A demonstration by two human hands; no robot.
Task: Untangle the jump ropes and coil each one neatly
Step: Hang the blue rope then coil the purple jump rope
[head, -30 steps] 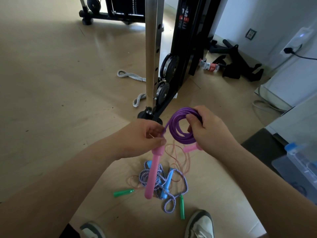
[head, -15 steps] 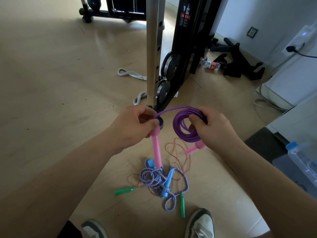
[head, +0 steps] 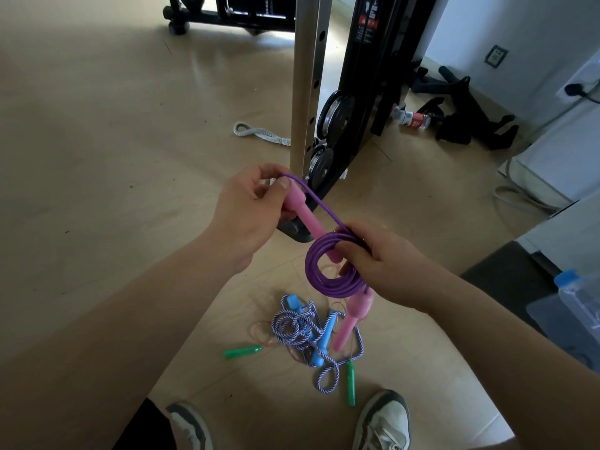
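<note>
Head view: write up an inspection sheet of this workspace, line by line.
Surface: wooden floor, bare in most of the view.
Job's things: purple rope coiled, upper pink handle raised, lower pink handle hanging; striped rope, blue handles and green handles heaped on the floor.
Clutter: grey strap, bottle.
Grippers: left hand grips the upper pink handle; right hand holds the purple rope.
Cables: white cable on the floor, right.
Surroundings: weight machine, clear bin, shoes.
</note>
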